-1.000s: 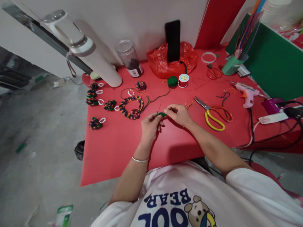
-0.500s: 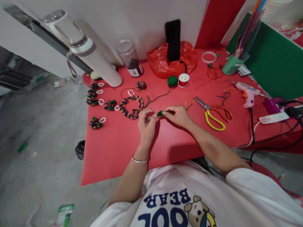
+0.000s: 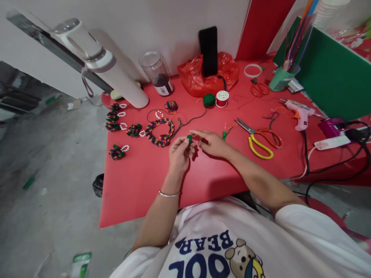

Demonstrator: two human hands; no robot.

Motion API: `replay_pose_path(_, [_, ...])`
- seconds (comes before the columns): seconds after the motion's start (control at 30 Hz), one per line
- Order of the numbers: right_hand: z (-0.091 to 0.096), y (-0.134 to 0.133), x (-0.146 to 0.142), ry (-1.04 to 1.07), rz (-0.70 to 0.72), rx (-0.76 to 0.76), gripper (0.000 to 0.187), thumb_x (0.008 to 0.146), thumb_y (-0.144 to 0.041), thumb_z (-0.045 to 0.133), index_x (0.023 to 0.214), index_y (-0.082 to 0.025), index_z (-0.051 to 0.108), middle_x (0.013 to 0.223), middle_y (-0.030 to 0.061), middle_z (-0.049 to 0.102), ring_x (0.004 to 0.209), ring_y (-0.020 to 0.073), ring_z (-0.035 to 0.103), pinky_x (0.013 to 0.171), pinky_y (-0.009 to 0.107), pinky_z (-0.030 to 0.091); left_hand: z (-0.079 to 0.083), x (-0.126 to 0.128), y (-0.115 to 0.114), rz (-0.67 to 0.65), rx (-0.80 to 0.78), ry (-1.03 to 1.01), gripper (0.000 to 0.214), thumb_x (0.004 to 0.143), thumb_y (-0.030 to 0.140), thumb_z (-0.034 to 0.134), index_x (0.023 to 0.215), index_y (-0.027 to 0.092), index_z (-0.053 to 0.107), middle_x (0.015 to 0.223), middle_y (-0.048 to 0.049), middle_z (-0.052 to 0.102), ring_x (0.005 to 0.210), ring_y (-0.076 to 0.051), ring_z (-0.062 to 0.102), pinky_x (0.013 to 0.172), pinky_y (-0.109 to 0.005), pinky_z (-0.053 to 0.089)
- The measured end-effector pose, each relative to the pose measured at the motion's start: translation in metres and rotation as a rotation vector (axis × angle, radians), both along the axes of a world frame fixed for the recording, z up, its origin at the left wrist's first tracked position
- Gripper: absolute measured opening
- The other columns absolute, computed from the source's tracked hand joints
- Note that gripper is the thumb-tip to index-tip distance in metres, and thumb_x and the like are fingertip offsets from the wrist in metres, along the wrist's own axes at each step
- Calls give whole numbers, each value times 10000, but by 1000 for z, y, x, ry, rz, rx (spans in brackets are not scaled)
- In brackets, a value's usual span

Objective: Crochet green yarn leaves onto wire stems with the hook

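Hard to read the small green piece [image 3: 189, 138] here: it is tiny, half covered by fingertips, and whether it is knotted cord or wound yarn cannot be told from this view. A thin thread near it is too fine to follow, and the right palm is turned away, so its grip is hidden. The person's lower arms run out of frame under the white shirt. Now the piece itself: it sits just above the red table [image 3: 139, 189], right between the two hands, at the tips of the left hand [image 3: 179, 152] and touching or just under the fingertips of the right hand [image 3: 213, 143]. Left hand is closed on it, thumb and forefinger pinching, wrist bent upward, a thin bangle on the forearm. Right hand comes in from the side, fingers stretched out long and flat toward the piece; whether it actually grips cannot be told. Just beyond the left hand lies a multicoloured braided ring [image 3: 160, 132], a dark cord runs off to the green yarn ball [image 3: 209, 100] beside a red spool [image 3: 222, 98], and the yellow-handled scissors [image 3: 259, 139] lie near the right wrist
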State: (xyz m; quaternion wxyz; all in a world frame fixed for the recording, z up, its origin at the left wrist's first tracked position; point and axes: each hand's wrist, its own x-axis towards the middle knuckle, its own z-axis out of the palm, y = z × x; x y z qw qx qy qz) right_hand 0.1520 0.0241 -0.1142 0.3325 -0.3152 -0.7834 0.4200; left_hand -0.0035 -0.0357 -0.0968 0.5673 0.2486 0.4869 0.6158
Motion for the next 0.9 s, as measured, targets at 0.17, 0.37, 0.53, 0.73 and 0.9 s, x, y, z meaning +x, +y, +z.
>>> replay_pose_path(0.17, [-13,3,-3,-112,59,234,262,987,-176,544,1078,-225,784,1052,90,787,997,212,695,926,358,527,-2,-5,1,90,-19,-15,414,613,435,866,791,192,583,530,50,624,347,-74,479,337,-174,329])
replay_pose_path(0.37, [-14,4,-1,-57,154,299,287,1009,-194,512,1016,-247,794,1002,72,787,941,197,702,923,371,539,-10,-17,6,208,-22,-34,398,664,425,858,787,202,552,514,79,583,357,-53,460,357,-161,309])
replay_pose_path(0.53, [-10,13,9,-79,-96,275,374,986,-188,500,1281,-262,717,1277,101,726,1204,240,644,1075,444,495,-9,-14,5,225,12,75,396,685,447,859,846,192,602,586,49,649,411,-71,539,379,-167,365])
replay_pose_path(0.73, [7,12,11,12,-314,-25,369,913,-294,623,1259,-216,726,1122,96,766,910,204,700,871,361,560,-9,4,2,73,8,136,385,656,369,859,909,142,678,731,-48,745,478,-104,623,370,-178,392])
replay_pose_path(0.9, [11,0,1,40,-233,-66,212,862,-381,729,953,-202,799,846,44,758,693,148,616,682,283,487,-9,8,-1,0,-25,203,296,717,375,794,862,134,700,660,-27,707,414,-105,588,335,-193,368])
